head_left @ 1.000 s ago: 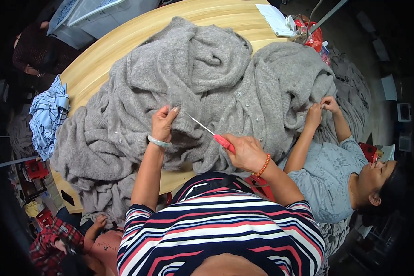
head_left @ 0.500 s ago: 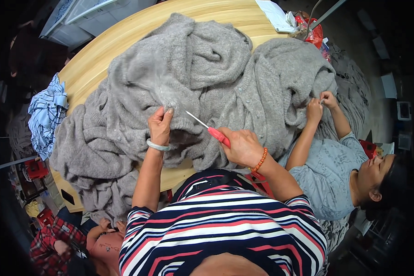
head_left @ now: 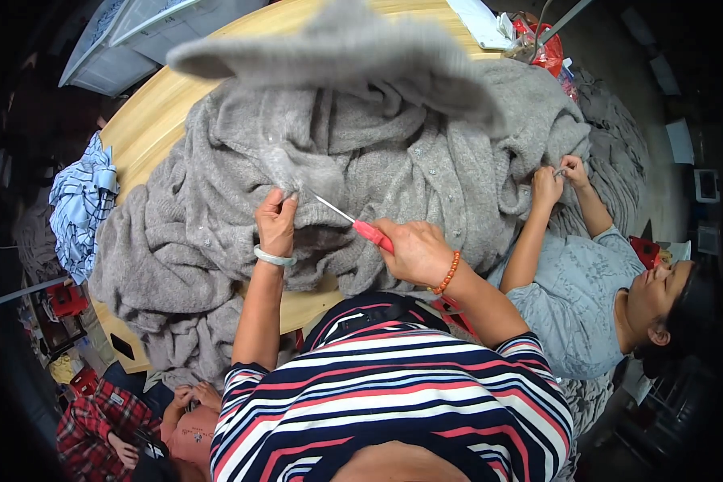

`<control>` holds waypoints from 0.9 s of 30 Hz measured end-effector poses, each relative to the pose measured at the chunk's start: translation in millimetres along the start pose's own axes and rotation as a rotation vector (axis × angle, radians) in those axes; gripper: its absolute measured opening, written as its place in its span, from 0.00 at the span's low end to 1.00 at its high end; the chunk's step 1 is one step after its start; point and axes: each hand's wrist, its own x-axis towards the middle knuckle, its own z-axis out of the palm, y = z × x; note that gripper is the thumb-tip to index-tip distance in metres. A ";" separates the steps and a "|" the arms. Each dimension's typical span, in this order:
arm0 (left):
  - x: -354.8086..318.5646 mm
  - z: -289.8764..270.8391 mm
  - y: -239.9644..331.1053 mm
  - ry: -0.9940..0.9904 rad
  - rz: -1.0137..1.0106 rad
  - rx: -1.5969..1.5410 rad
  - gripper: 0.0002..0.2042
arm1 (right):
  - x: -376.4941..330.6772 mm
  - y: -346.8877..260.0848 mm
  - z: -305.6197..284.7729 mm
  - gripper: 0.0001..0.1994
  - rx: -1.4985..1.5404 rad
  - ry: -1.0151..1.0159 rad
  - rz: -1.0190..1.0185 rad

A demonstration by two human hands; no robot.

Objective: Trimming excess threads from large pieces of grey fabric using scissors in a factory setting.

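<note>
A heap of grey knitted garments (head_left: 161, 249) spreads across the table in front of me. My left hand (head_left: 275, 226) pinches a fold of grey knit fabric (head_left: 279, 170) between thumb and fingers. From the right, my right hand (head_left: 419, 253) grips the red handle of a tool (head_left: 369, 232) with a thin, pale metal shaft; its exact kind I cannot make out. The shaft points up and left, its tip just right of my left fingertips. Beyond both hands, a blurred flap of grey knit (head_left: 353, 56) is raised above the heap.
Pale wooden table (head_left: 149, 108). Blue striped cloth (head_left: 84, 205) lies at its left edge; light plastic bins (head_left: 140, 40) stand at the far left. A co-worker (head_left: 566, 297) handles grey knit at right. More people (head_left: 108, 418) are at lower left. Papers (head_left: 482, 24) lie at the far edge.
A part of the grey knit has swung up and away from me over the far side of the heap. My hands and the tool have shifted slightly left.
</note>
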 end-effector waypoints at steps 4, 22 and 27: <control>-1.4 0.3 5.0 0.046 -0.085 -0.172 0.02 | -8.4 3.1 6.7 0.13 0.035 -0.082 -0.072; 121.4 -24.4 -12.7 0.089 -0.088 -0.108 0.14 | 12.0 2.9 -2.7 0.13 0.187 0.213 -0.068; 103.3 -17.9 -13.8 0.055 -0.032 -0.100 0.06 | 43.7 -8.3 -8.1 0.11 0.035 0.103 0.006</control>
